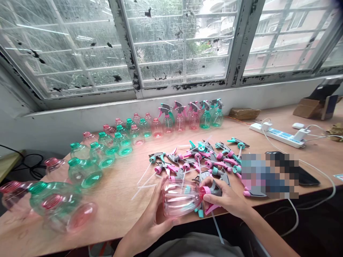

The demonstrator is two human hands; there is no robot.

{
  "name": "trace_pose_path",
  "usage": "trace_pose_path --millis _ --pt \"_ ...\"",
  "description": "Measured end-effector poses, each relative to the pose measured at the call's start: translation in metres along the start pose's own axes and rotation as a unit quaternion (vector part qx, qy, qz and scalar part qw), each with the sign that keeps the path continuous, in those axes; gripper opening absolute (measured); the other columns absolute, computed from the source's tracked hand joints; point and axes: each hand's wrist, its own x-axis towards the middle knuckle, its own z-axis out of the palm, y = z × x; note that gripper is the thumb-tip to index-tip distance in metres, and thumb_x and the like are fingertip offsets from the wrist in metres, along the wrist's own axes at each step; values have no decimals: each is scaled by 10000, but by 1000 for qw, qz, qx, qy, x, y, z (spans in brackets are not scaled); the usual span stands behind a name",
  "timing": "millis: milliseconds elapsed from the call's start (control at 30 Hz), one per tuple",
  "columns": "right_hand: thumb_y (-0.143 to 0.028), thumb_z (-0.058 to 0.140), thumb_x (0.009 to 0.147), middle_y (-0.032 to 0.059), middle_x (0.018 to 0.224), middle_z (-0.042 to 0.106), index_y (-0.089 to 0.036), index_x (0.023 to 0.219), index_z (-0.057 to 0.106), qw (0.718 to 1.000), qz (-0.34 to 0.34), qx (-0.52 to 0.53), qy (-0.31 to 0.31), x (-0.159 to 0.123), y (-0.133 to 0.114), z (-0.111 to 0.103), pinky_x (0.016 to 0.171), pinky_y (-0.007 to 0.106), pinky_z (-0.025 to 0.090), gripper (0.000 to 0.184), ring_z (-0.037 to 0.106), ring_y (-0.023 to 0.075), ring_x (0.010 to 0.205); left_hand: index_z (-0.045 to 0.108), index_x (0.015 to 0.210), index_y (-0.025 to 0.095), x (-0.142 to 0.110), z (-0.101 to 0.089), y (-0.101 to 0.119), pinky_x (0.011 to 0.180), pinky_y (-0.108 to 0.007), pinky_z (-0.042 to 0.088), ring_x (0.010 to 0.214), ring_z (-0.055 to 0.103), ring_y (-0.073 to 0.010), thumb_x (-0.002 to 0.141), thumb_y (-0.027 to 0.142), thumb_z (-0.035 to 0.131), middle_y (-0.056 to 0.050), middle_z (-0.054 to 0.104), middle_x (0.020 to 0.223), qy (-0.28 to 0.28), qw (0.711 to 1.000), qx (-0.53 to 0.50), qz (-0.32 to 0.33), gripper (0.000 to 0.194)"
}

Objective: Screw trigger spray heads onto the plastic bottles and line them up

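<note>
A clear pink spray bottle [180,200] lies sideways in front of me, its neck toward the right. My left hand [154,212] wraps round the base end of this bottle. At the neck, my right hand [225,196] grips the pink collar of a grey and pink spray head [205,191], which sits at the bottle's mouth. Whether the collar is threaded on tightly, I cannot tell. Just beyond the bottle lies a pile of loose spray heads [198,157] in pink, teal and grey, several with thin white dip tubes.
Open pink and green bottles [84,173] line the table's left side and back. Several bottles with spray heads [194,119] stand near the window wall. A white power strip [277,135], cables, a black phone [308,175] and a cardboard box [308,107] are on the right.
</note>
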Motion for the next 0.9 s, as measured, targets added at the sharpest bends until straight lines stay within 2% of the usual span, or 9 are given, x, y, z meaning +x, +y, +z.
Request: trace_pose_path --millis 200,300,467,567,733,900 --pt "-487 781 850 12 838 706 -216 1016 614 999 14 40 -11 0 -1 2 708 350 618 358 730 226 720 -104 1610 429 0 2 0 1293 -452 188 1596 116 -276 1037 370 551 4 -21 1749 -6 999 -33 18 872" --pt "-468 775 860 8 815 711 -222 1009 612 999 10 41 -13 -1 -1 2 704 345 619 330 731 227 722 -114 1609 425 -1 1 0 1289 -466 196 1588 163 -287 1027 371 573 -19 27 1749 -9 1000 -24 18 902" --pt "-468 771 861 14 830 711 -231 993 621 1000 -2 16 -6 0 -1 1 723 344 615 310 724 237 772 -115 1609 416 -1 0 2 1295 -487 163 1593 128 -297 971 378 671 -17 38 1747 -4 1000 1 -1 1013" --pt "-472 772 857 21 862 711 -232 988 628 1000 -9 4 0 0 0 0 739 345 609 309 717 245 817 -97 1616 404 -1 -1 3 1296 -476 172 1590 147 -297 976 378 663 -20 50 1747 -7 1000 -1 -6 994" --pt "-470 778 852 15 842 698 -227 989 634 1000 -1 9 2 0 -1 1 675 317 599 313 710 229 758 -86 1618 410 -1 0 3 1296 -476 185 1591 146 -296 984 347 657 -20 85 1745 -9 1000 -16 5 979" --pt "-433 788 861 -8 834 693 -225 994 612 999 8 51 -13 0 -2 3 698 316 604 303 721 202 721 -36 1618 434 0 2 0 1277 -462 256 1599 71 -293 1025 330 586 -6 14 1750 -18 997 -72 20 866"
